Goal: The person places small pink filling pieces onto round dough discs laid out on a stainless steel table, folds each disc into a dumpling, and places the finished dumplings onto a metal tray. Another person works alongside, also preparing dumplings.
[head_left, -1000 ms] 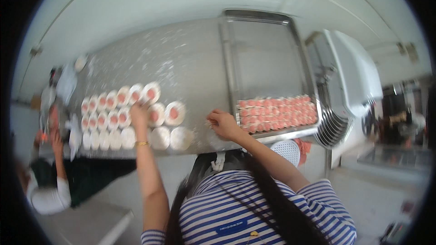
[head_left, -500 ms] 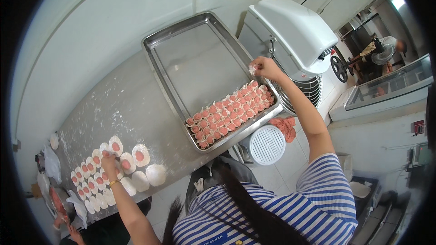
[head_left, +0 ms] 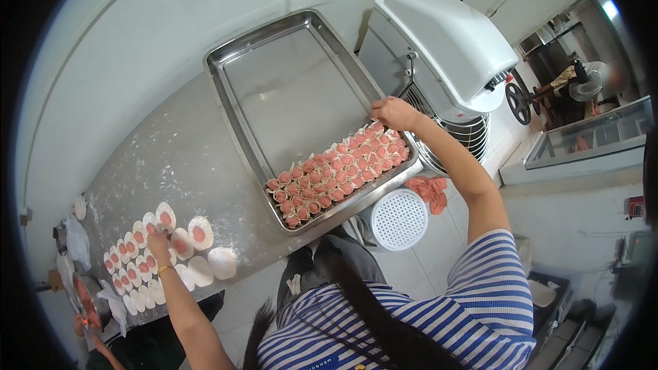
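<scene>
Item: soft, fragile pink-filled round dough wrappers (head_left: 179,241), tabletop's left edge; lift by rims. Left hand (head_left: 159,242) touching one; right hand (head_left: 392,112) over folded dumplings (head_left: 339,171) in steel tray (head_left: 288,75); finger state indiscernible.

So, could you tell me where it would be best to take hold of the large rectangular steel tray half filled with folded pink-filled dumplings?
Probably by the raised rim of the large rectangular steel tray, at its two short ends, coming in from the sides. The far half is bare metal, while rows of folded pink-filled dumplings crowd the near end, where the right hand is, so keep it level.
</scene>
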`<control>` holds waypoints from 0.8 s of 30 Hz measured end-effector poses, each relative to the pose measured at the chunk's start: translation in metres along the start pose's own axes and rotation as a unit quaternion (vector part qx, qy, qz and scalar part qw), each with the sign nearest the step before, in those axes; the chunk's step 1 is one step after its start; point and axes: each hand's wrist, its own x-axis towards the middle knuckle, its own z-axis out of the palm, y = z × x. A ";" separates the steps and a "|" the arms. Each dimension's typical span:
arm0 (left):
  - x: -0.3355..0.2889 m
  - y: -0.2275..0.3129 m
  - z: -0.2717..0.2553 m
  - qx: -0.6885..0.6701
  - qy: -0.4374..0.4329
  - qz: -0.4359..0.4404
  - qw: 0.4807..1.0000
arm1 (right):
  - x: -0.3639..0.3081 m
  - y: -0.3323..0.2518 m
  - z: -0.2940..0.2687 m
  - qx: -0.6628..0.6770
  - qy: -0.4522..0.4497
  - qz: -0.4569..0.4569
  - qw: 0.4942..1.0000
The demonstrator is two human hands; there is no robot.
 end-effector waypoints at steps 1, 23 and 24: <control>-0.001 0.004 0.000 -0.007 -0.005 -0.004 1.000 | -0.003 -0.001 0.001 -0.001 0.009 -0.005 1.000; -0.007 0.025 -0.022 0.033 -0.030 0.091 0.995 | 0.022 -0.006 -0.020 -0.004 -0.183 0.175 0.968; -0.015 0.042 -0.032 0.021 -0.055 0.080 0.995 | 0.019 0.000 -0.012 -0.008 -0.178 0.182 0.967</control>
